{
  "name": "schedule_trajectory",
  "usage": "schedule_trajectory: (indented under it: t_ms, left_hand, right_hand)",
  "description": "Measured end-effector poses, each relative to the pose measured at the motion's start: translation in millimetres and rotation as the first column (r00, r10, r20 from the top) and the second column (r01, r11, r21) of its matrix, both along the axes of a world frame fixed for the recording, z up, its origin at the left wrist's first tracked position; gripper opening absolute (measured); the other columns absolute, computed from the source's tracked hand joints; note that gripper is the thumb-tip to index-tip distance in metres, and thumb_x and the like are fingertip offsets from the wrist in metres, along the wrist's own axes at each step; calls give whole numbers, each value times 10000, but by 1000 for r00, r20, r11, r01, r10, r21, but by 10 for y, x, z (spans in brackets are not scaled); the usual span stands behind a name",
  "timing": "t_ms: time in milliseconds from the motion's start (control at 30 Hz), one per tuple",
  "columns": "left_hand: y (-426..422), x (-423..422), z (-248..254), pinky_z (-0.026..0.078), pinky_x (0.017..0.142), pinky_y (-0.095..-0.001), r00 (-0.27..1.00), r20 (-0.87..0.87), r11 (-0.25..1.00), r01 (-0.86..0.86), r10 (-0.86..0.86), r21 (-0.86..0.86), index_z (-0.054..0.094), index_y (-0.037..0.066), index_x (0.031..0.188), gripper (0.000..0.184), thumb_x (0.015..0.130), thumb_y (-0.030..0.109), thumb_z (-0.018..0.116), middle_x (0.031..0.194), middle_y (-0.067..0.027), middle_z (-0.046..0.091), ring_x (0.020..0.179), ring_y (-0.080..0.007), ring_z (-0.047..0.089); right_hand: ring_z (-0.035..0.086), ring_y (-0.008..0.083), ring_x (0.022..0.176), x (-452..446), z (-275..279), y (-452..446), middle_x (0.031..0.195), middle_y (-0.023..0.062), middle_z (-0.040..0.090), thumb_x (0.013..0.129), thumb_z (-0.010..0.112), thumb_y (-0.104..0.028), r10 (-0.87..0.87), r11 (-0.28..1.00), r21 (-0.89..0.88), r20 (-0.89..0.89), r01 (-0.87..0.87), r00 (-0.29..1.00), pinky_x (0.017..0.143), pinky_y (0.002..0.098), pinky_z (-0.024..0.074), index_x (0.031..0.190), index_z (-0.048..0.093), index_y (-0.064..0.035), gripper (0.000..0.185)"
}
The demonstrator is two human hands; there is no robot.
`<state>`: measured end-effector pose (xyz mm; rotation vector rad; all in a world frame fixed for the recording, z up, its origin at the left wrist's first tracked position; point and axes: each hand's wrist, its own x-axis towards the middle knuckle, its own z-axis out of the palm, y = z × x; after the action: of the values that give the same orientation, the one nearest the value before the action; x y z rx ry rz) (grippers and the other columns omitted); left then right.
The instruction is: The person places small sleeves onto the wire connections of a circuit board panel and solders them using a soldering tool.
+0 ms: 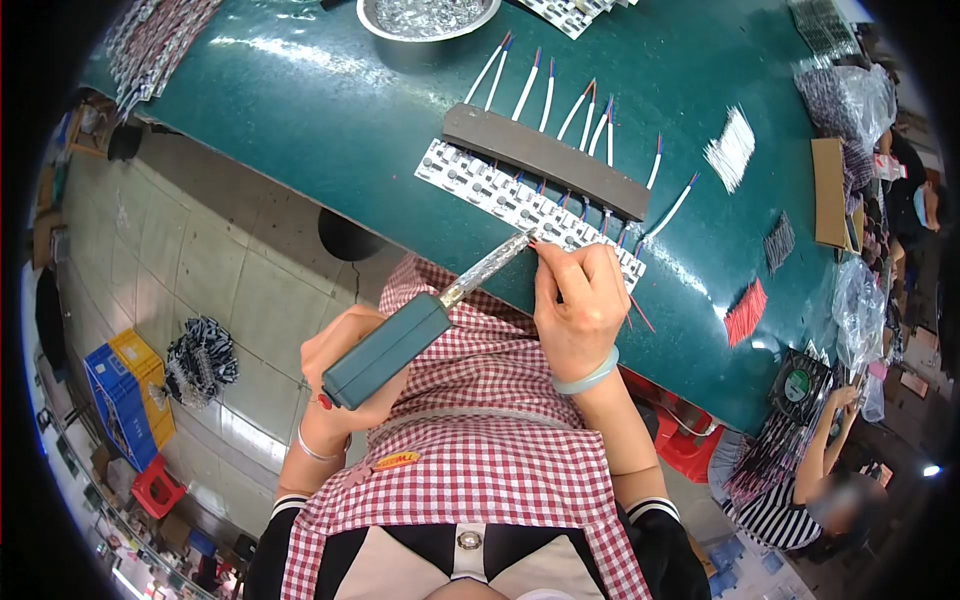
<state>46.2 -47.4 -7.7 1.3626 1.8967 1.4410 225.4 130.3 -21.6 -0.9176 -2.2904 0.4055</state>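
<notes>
My left hand (345,338) is closed around the green handle of a soldering iron (388,350). The iron's foil-like silver barrel slants up to the right, its tip at the near edge of a strip of small white circuit boards (480,186). Right beside that tip, my right hand (585,297) pinches a thin red wire (533,243), mostly hidden by the fingers. A long dark bar (545,160) lies along the boards, across several white cables (525,92) with red and blue ends. Thin red wires also stick out below my right hand.
On the green table (290,130) lie piles of white wires (731,150), grey wires (779,243) and red wires (746,313). A metal bowl (428,20) stands at the back. A small fan (798,385) sits at the right, near a co-worker in a striped top (775,515).
</notes>
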Motion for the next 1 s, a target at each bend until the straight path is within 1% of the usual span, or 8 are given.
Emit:
schedule_trajectory:
  t_ms: [300,467,533,633,733,767,933,1000]
  left_hand:
    - [1,-5,-12,534,644,-303,1000,12,999,-17,16,44,711,-101,972,265,714,-57,754,893,-174,706,723,-243,696]
    - [-70,-64,2,534,679,-307,999,18,999,-43,43,-5,702,-105,996,273,731,-55,743,923,-179,705,749,-241,692]
    - [-75,-73,-26,531,693,-311,999,-1,999,-45,45,1,700,-104,1003,276,735,-52,741,932,-179,703,769,-242,691]
    - [-77,-85,-14,532,707,-319,999,5,999,-37,37,-11,700,-99,1010,288,731,-44,747,940,-174,700,799,-243,694]
    - [-77,-100,-1,589,739,-320,999,-19,999,-51,51,7,706,-84,979,324,655,-84,727,936,-190,738,814,-288,752]
    - [-84,-109,3,589,740,-320,999,-12,999,-49,49,0,707,-82,980,326,655,-80,729,936,-189,739,816,-287,752]
    - [-88,-104,4,587,746,-323,998,11,997,-62,63,-43,707,-77,982,327,657,-62,737,942,-187,741,828,-286,752]
    - [-72,-99,-21,560,710,-305,998,31,998,-57,58,-24,709,-86,982,293,696,-46,757,927,-173,729,793,-252,728]
  right_hand:
    - [571,264,721,69,22,-4,785,93,543,756,787,93,27,1000,5,9,-27,1000,617,388,472,980,739,-9,251]
    - [570,265,696,249,401,-111,762,92,551,749,795,118,16,1000,-22,30,-16,999,613,378,469,996,750,3,277]
    - [567,265,681,216,459,-117,755,91,556,738,791,133,29,1000,-1,-18,-29,999,607,373,468,984,747,12,277]
    - [570,258,688,19,363,-49,761,88,562,739,780,135,93,996,11,-109,-93,990,607,374,471,997,740,8,290]
    - [572,254,699,-135,93,1,771,85,569,739,776,126,100,995,6,-108,-100,989,616,376,475,1003,737,5,292]
    - [608,245,707,-165,41,6,771,88,619,747,781,142,70,997,-9,-92,-71,993,633,360,483,970,757,-9,271]
    - [605,247,702,-202,-37,-1,775,93,622,746,778,144,68,998,0,-101,-68,993,631,366,483,966,755,-7,268]
    - [605,247,701,-199,-38,3,776,94,623,746,778,144,66,998,-4,-95,-67,993,631,368,483,967,754,-5,267]
